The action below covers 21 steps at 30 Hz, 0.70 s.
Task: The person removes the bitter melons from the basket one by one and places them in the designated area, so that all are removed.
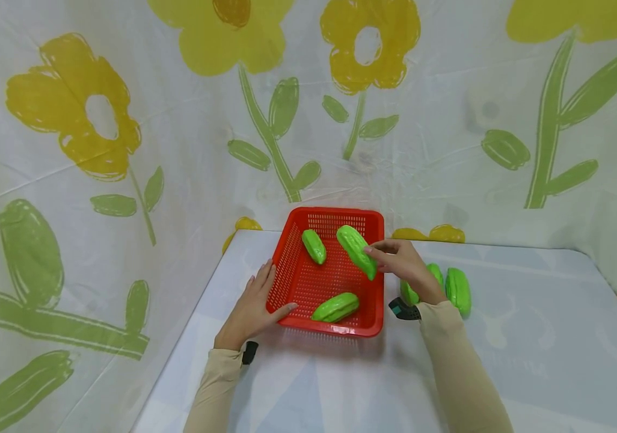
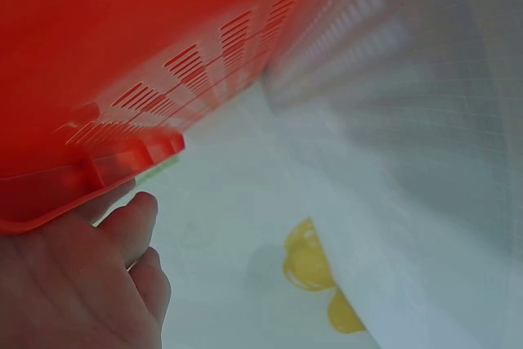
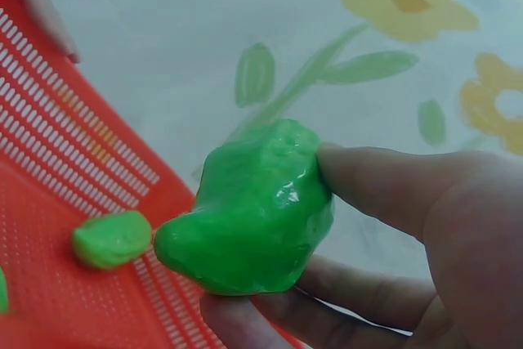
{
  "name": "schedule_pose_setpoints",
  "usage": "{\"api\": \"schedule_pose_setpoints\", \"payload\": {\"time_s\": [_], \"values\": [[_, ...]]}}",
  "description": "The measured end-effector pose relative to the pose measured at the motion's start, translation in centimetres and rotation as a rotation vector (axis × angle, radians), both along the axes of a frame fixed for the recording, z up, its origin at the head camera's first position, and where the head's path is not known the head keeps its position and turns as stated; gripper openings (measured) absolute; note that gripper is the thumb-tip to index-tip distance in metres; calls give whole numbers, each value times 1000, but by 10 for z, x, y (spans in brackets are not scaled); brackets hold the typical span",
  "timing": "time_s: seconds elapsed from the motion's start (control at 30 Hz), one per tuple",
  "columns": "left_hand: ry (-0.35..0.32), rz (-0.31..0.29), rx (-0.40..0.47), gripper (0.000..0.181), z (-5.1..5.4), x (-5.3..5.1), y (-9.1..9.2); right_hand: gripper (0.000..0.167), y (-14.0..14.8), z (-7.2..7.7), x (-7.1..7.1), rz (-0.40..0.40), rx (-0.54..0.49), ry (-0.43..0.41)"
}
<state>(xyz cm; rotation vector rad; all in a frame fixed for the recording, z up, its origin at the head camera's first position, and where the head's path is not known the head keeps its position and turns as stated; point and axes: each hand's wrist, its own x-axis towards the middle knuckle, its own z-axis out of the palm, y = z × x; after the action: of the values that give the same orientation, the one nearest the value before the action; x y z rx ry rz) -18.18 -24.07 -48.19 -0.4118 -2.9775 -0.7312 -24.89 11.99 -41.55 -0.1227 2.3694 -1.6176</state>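
One glossy, ridged green piece was pinched in your right hand; your left hand, fingers extended, touched the red basket.

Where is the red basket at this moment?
In the head view, the red basket is below centre, with the left hand at its left side.

curtained booth, flower-print cloth walls

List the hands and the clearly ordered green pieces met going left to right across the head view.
Left hand, far green piece in the red basket, held green piece, right hand, rightmost green piece.
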Motion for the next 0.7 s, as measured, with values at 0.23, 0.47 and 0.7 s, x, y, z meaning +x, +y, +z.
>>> {"api": "schedule_pose_setpoints", "payload": {"time_s": [0.23, 0.47, 0.7], "values": [[-14, 8, -4, 111, -1, 0, 0, 63, 18, 0, 6, -42, -18, 14], [-18, 10, -6, 112, 2, 1, 0, 65, 36, -7, 12, -84, -17, 27], [1, 0, -4, 110, 1, 1, 1, 71, 57, -16, 21, -117, -10, -1]]}}
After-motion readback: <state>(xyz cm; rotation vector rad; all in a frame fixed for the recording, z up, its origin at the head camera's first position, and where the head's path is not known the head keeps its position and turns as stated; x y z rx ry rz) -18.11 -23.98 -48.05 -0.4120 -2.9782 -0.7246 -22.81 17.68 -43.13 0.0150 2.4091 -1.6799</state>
